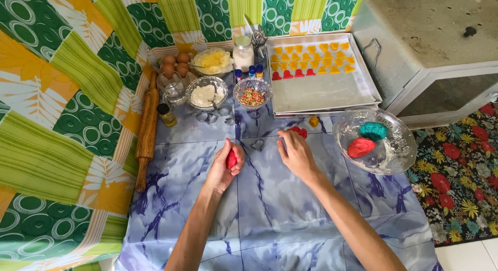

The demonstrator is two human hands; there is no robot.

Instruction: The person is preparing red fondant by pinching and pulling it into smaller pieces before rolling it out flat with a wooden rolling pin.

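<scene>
Left hand: the left hand is curled closed around a lump of red dough, which is gripped between fingers and palm just above the counter.
Right hand: the right hand is laid palm down with fingers loosely spread and bent; nothing is seen to be held, and the fingertips are placed just beside a small red dough piece on the counter.
Counter: a blue-and-white marbled sheet is spread over it; several small metal cutters are scattered between the hands and the bowls.
Glass dish: a clear glass dish is set to the right of the right hand, with a teal dough lump and a red dough lump lying in it, touching each other.
Baking tray: a metal baking tray is placed at the far edge, its far part filled with rows of yellow shapes and a short row of red shapes.
Bowls: a bowl of coloured sprinkles is seen beside a bowl of white flour, with a bowl of yellow butter behind them.
Other items: brown eggs, a white-filled jar and a wooden rolling pin are set along the left and far side.
Surroundings: a patterned green and yellow cloth is spread to the left, and a grey metal box is stood to the right.
</scene>
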